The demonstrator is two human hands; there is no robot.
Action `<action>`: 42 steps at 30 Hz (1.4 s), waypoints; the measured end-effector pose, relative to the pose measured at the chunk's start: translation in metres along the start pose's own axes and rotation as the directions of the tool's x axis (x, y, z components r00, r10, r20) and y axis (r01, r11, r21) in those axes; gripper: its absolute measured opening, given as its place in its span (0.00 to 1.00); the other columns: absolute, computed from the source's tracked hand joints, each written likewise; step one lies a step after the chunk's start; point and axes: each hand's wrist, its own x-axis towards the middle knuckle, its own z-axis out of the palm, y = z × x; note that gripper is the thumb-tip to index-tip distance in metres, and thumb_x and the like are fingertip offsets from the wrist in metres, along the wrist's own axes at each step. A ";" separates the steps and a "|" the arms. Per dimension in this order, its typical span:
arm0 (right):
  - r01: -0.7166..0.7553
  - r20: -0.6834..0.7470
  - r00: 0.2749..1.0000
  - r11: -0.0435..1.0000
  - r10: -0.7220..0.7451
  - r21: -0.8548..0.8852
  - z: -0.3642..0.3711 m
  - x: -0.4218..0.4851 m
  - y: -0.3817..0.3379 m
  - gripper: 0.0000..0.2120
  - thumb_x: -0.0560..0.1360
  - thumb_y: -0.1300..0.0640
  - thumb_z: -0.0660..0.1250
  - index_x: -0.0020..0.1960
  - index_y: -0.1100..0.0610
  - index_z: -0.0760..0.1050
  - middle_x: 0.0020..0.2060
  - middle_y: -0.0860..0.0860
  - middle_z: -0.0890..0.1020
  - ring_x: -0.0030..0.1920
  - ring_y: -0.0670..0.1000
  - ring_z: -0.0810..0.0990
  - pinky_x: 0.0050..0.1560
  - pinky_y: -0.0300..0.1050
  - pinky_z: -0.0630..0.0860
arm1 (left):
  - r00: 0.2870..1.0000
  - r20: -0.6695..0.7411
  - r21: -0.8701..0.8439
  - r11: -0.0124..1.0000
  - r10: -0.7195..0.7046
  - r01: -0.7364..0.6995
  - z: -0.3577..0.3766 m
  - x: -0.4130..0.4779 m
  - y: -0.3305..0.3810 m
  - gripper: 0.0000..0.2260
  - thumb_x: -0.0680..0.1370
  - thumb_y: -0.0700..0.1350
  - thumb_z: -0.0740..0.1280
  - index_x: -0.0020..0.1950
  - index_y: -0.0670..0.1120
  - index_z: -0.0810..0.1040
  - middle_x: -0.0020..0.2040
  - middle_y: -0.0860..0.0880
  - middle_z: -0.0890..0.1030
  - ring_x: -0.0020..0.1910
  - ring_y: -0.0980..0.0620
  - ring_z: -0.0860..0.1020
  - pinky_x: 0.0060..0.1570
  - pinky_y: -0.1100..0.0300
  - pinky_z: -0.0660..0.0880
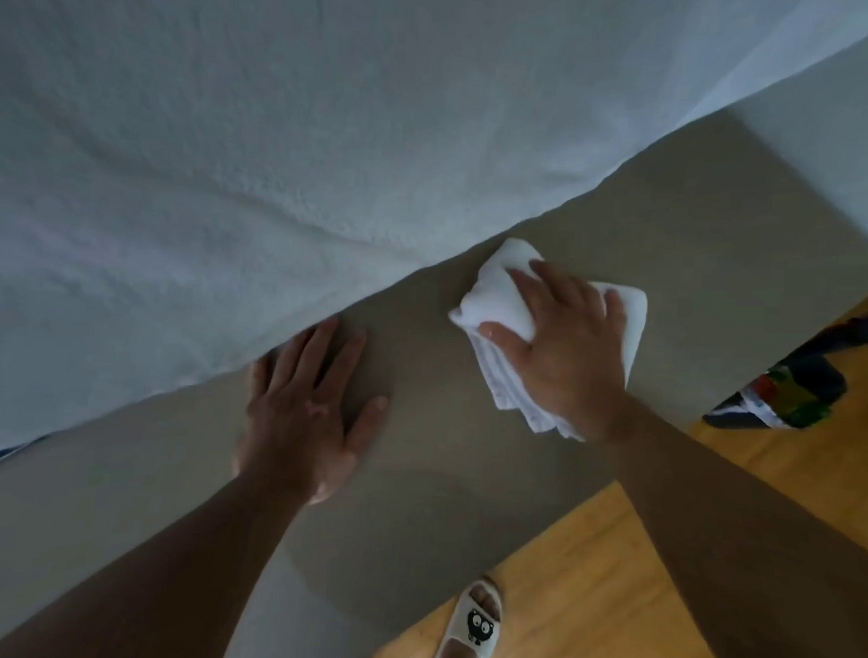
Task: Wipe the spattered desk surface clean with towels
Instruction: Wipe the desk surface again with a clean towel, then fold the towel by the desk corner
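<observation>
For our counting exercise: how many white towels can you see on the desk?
2. A large towel covers the far side of the desk; a small folded towel lies under the right hand. Others may hide beneath the large one.

Desk top (441, 501): matte grey-beige, bare strip running diagonally. White terry towel (231, 149) spread over its far part, edge rumpled. On the bare strip: a folded white towel (497, 301) near that edge, and a left hand (301, 412) lying flat, fingertips at the terry towel's edge.
</observation>
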 end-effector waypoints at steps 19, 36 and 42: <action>0.212 0.022 0.976 0.973 -0.215 0.094 0.001 -0.150 -0.099 0.27 0.73 0.33 0.65 0.69 0.43 0.75 0.72 0.46 0.74 0.68 0.56 0.74 0.72 0.67 0.62 | 0.995 0.096 -0.362 0.932 0.036 0.001 -0.023 -0.057 -0.006 0.42 0.80 0.69 0.38 0.76 0.43 0.72 0.80 0.40 0.66 0.81 0.40 0.59 0.80 0.53 0.49; 0.177 0.193 0.916 0.786 -0.351 0.593 -0.102 -0.399 -0.246 0.34 0.69 0.31 0.69 0.72 0.29 0.63 0.75 0.31 0.62 0.74 0.38 0.62 0.74 0.51 0.63 | 0.852 0.509 -0.860 -0.038 -0.124 0.509 -0.140 -0.400 -0.013 0.12 0.72 0.50 0.75 0.51 0.45 0.87 0.47 0.47 0.88 0.47 0.50 0.86 0.46 0.60 0.79; 0.145 0.387 0.766 0.725 -0.513 0.673 -0.158 -0.378 -0.286 0.42 0.65 0.30 0.74 0.75 0.32 0.62 0.75 0.29 0.62 0.76 0.33 0.59 0.75 0.40 0.62 | 0.896 0.444 -0.896 0.026 0.000 0.444 -0.173 -0.478 -0.088 0.16 0.72 0.47 0.75 0.58 0.44 0.84 0.54 0.43 0.86 0.55 0.40 0.84 0.55 0.51 0.79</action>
